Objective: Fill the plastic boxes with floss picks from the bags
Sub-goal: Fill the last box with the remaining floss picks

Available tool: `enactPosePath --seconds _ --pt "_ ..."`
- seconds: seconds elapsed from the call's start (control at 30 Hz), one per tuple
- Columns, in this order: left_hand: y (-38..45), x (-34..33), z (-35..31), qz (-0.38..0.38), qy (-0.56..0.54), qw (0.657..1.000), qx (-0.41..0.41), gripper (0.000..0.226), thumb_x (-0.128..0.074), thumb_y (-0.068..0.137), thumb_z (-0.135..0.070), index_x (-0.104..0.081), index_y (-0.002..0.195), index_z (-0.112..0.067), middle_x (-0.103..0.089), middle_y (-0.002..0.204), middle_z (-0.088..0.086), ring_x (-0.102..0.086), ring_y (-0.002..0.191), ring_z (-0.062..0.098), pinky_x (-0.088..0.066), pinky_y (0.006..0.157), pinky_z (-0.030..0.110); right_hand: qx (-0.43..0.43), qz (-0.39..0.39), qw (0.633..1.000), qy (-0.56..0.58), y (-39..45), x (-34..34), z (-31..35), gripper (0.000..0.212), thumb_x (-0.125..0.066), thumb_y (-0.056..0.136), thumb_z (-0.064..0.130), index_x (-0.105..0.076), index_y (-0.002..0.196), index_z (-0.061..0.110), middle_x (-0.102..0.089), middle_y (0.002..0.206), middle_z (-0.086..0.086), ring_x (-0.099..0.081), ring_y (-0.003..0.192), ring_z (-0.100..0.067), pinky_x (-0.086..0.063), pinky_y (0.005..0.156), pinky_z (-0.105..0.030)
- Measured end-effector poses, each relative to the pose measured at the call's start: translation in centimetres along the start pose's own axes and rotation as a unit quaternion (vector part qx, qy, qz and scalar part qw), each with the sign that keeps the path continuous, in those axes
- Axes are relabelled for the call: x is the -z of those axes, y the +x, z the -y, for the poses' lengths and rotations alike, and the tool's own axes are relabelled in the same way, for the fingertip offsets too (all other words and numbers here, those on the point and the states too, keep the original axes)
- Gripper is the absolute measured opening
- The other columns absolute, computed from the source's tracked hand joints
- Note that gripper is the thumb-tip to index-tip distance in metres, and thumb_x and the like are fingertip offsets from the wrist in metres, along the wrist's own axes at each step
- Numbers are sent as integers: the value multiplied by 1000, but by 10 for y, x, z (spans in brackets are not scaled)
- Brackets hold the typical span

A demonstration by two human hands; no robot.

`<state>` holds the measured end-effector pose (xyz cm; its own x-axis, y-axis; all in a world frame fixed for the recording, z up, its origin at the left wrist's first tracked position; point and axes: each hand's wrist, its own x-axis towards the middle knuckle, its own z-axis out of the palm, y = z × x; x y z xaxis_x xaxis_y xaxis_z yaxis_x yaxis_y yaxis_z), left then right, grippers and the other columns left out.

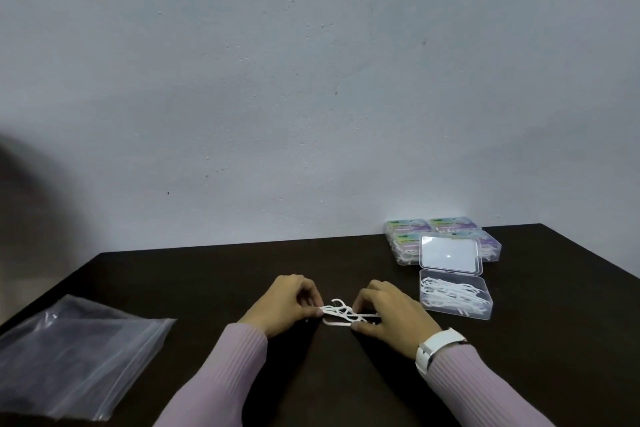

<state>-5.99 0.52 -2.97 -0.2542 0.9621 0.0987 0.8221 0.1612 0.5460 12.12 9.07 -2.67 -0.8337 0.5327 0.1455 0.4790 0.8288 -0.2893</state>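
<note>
A small bunch of white floss picks lies on the dark table between my hands. My left hand pinches its left end and my right hand pinches its right end. To the right stands an open clear plastic box, partly filled with floss picks, its lid tilted up behind it. Clear zip bags lie flat at the left front of the table.
Behind the open box, several closed boxes with coloured labels are stacked against the grey wall. The dark table ends at the wall at the back and slopes off at the right corner. A white watch sits on my right wrist.
</note>
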Motion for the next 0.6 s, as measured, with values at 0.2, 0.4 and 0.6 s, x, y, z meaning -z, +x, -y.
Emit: enactPosePath --seconds 0.2,0.4,0.6 --pt "1 -2 -3 28 60 998 -13 8 -62 90 -23 -62 95 -17 -57 100 -3 -52 80 2 -45 71 12 -17 18 999 -31 0 8 -1 23 -56 91 29 -60 110 17 -53 115 0 -54 106 -16 -44 84 -28" --pt "2 -2 -5 51 100 993 -19 4 -57 93 -24 -54 91 -22 -46 97 -10 -49 86 4 -40 71 12 -44 43 993 -96 -1 7 2 26 -47 95 23 -54 117 10 -44 124 -6 -44 118 -21 -42 92 -35" --pt "-1 5 -4 44 90 995 -21 1 -55 94 -23 -54 95 -22 -53 100 -8 -51 89 5 -41 74 14 -32 55 970 -235 0 -2 1 32 -39 97 15 -43 127 4 -36 133 -12 -32 127 -26 -35 98 -41"
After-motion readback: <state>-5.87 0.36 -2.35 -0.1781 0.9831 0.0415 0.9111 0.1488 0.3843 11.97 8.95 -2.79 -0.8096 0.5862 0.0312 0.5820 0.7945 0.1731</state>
